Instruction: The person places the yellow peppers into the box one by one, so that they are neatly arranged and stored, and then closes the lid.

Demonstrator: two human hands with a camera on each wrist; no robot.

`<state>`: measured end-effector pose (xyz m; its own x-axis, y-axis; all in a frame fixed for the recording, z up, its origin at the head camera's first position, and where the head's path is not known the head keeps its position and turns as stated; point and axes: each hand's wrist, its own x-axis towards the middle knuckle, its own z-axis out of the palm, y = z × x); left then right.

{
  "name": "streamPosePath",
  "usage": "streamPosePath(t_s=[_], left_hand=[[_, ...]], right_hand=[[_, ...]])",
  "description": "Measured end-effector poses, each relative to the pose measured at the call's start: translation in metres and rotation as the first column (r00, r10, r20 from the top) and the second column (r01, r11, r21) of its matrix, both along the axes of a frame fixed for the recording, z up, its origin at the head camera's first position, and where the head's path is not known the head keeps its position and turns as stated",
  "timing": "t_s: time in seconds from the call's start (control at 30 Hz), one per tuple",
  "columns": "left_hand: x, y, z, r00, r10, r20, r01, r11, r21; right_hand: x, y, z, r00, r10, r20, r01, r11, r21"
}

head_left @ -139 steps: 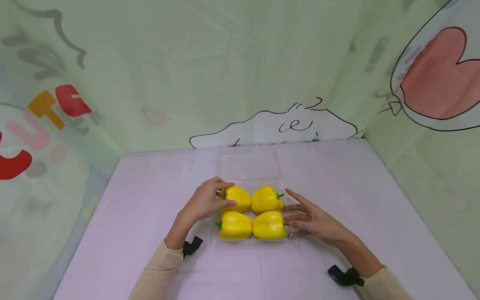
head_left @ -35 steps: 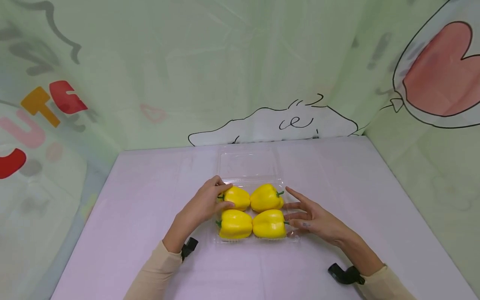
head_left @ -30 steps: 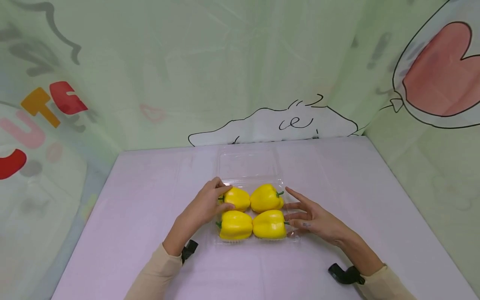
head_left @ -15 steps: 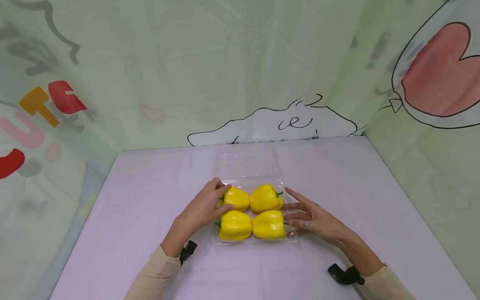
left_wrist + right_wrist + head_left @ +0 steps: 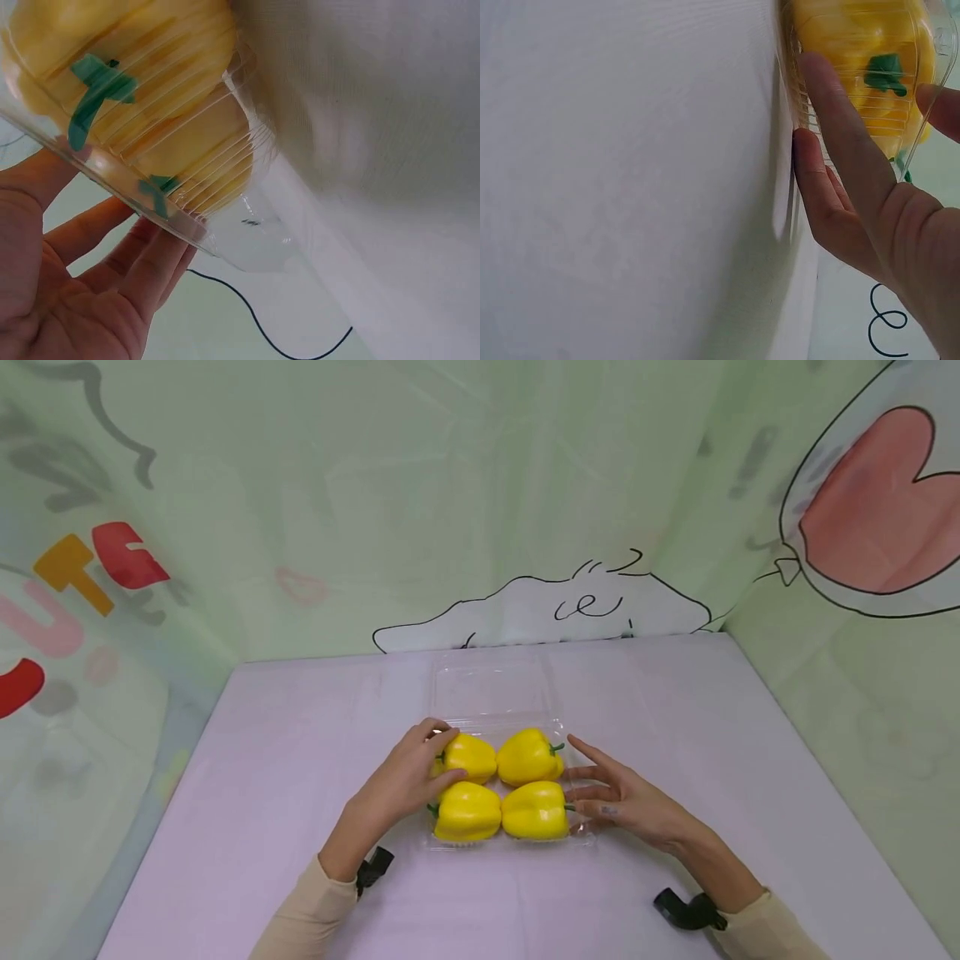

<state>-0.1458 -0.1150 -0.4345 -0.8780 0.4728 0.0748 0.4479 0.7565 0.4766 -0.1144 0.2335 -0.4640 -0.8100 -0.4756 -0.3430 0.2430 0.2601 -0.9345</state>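
Note:
Several yellow bell peppers with green stems lie in two rows in a clear plastic clamshell box (image 5: 483,845). The left hand (image 5: 405,770) is at the box's left side, thumb and index finger reaching over the rim beside the far-left bell pepper (image 5: 474,757). In the left wrist view, its other fingers (image 5: 154,274) stretch along the outside of the rim. On the opposite side, the right hand (image 5: 626,797) has its fingers spread, tips against the box wall near the near-right bell pepper (image 5: 534,811). The near-left bell pepper (image 5: 468,812) and far-right bell pepper (image 5: 528,757) lie between the hands.
Behind the peppers, the box's clear lid (image 5: 491,689) lies folded back flat. A pale cloth-covered table (image 5: 300,710) is under the box. Printed green curtains (image 5: 337,493) enclose the back and sides. A black wrist camera (image 5: 686,910) is worn on the right wrist.
Over these seconds the left thumb and index finger have drawn back slightly to the left from the far-left bell pepper. The right hand and the peppers have kept their places.

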Motion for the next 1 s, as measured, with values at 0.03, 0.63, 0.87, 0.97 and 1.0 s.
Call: streamPosePath(t_s=[0.03,0.63,0.87,0.97,1.0], left_hand=[[0.000,0.000,0.000,1.000,0.001,-0.003,-0.001,1.000,0.001],[-0.048,-0.022,-0.007,0.974,0.226,-0.013,-0.201,0.890,0.408],[-0.078,-0.031,-0.020,0.870,0.334,0.364,-0.489,0.682,0.544],[-0.086,-0.031,-0.023,0.812,0.267,0.519,-0.559,0.608,0.563],[-0.089,-0.031,-0.024,0.791,0.242,0.562,-0.581,0.587,0.565]], right_hand=[[0.000,0.000,0.000,1.000,0.000,-0.001,0.000,1.000,0.003],[0.002,-0.005,0.005,1.000,-0.017,0.010,0.016,1.000,0.017],[0.001,-0.005,0.003,1.000,-0.020,0.016,0.020,1.000,0.013],[0.001,-0.005,0.003,1.000,-0.022,0.017,0.022,1.000,0.017],[0.001,-0.005,0.002,0.999,-0.026,0.018,0.026,0.999,0.021]])
